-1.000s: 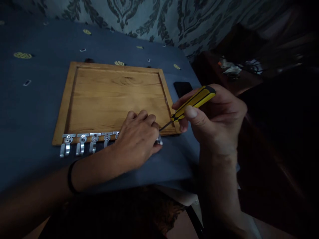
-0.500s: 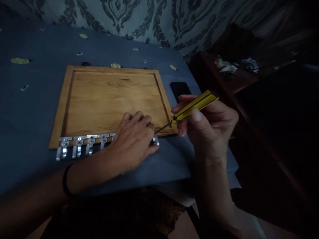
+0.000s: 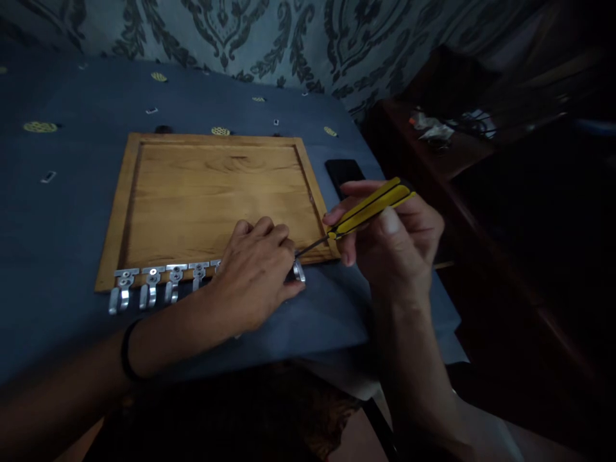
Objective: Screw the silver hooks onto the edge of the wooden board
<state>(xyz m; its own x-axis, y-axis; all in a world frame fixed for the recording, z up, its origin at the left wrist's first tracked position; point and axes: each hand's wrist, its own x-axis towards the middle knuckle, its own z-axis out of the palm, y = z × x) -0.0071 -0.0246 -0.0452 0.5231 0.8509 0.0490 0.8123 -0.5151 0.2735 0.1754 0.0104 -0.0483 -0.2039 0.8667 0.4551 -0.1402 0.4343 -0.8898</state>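
A framed wooden board (image 3: 216,199) lies flat, with several metal hooks (image 3: 176,282) along its near edge. My left hand (image 3: 255,269) rests over that edge with curled fingers, closed round a metal hook (image 3: 299,271) at the right end; only part of this hook shows past the thumb. My right hand (image 3: 397,237) grips a screwdriver (image 3: 370,208) by its yellow and black handle. The shaft slants down to the left, and its tip meets the hook beside my left fingers. The screw, if one is there, is hidden.
A dark blue patterned cloth (image 3: 62,218) covers the table under the board. Beyond my right hand lies a black phone (image 3: 342,172). To the right stands dark reddish furniture (image 3: 423,151) with a crumpled clear bag (image 3: 430,125) and cables. Patterned wallpaper (image 3: 269,38) rises behind.
My right hand and the screwdriver have shifted slightly left and the handle has turned a little. The left hand stays on the hook. The whole view has moved slightly.
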